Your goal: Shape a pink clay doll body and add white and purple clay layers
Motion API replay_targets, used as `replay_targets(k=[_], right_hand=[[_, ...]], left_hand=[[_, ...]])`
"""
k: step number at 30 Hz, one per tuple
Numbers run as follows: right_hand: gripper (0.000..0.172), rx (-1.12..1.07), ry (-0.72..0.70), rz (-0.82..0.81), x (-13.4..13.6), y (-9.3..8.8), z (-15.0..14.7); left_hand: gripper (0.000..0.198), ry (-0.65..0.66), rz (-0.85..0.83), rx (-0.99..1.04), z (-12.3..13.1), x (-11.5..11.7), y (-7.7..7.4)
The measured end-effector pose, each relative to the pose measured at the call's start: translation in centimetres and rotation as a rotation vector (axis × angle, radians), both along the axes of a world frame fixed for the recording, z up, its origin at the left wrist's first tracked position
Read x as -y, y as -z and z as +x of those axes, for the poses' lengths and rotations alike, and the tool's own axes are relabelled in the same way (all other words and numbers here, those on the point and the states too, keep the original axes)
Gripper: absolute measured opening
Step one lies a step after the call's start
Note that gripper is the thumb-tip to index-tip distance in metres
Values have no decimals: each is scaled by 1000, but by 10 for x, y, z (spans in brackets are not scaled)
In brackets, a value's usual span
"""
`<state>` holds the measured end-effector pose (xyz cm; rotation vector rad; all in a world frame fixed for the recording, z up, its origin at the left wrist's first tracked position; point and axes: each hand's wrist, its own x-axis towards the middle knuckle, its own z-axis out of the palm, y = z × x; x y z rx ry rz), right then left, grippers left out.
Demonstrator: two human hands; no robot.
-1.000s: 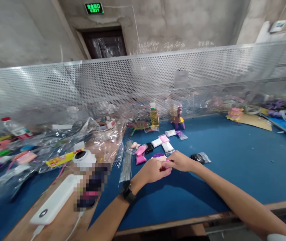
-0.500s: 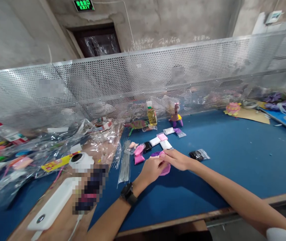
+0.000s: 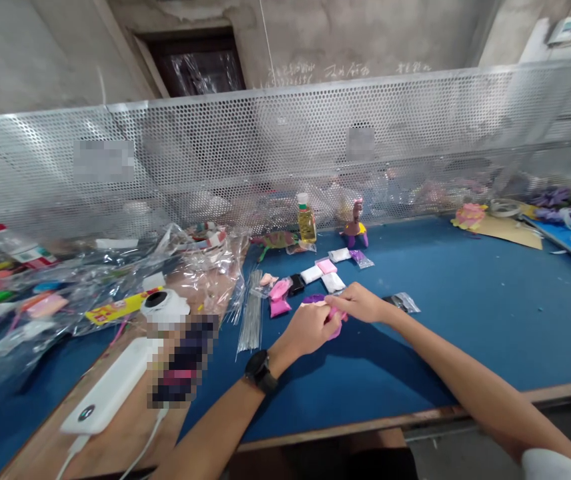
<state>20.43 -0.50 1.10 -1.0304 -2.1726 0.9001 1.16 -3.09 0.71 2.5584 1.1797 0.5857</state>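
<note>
My left hand (image 3: 308, 329), with a dark watch on its wrist, is closed around a pink-and-purple piece of modelling clay (image 3: 336, 331). From the other side, my right hand (image 3: 363, 304) pinches the same clay with its fingertips. The hands meet over the blue tabletop and cover most of the piece. A darker purple part (image 3: 314, 299) shows just beyond my left fingers. Past the hands lie small packets: a white packet (image 3: 333, 283), a light pink packet (image 3: 326, 266), a black packet (image 3: 296, 285) and a bright pink packet (image 3: 280, 307).
Thin metal wires (image 3: 250, 320) lie left of the hands. At the back stand an oil bottle (image 3: 307, 223) and a purple-and-yellow dinosaur figure (image 3: 355, 227). A white power bank (image 3: 113, 387) lies at left; a black packet (image 3: 402, 301) is beyond my right wrist. A perforated metal screen (image 3: 205, 143) borders the table.
The camera view has tilted down slightly. My fingers have shifted on the clay, and less of it shows below them now. Both hands stay together.
</note>
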Motion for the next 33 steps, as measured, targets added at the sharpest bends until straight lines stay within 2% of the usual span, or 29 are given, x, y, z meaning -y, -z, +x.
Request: replay_targets(k=[5,9,14,19,21,23,25,28,33], right_hand=[[67,-70,202,-110,-14,1,17],[66,-99,143,-196,-8,-1,15],[45,56,-28,10,15,-3,-6],[47,135,-33,120,19,-3,-11],[51,145,-20,135,17,-3,-9],[55,166,-16,138,14,-2,-7],[59,182,-8,141,10,0,-4],[59,148,31,147,2,0,2],[55,39,175,59,-10,1,14]], left_hand=[[32,14,-27,59,-7,-3,0],[37,-34,-101,133,-12,-8,2],[43,-52,-73,177,-15,-17,10],[52,-215,24,121,-14,-15,10],[41,-181,55,103,-12,-11,6],[30,-67,60,76,-9,-6,0],[30,18,55,36,-8,-3,-4],[36,29,76,-7,-9,-2,-7],[28,79,122,14,-14,-6,-1]])
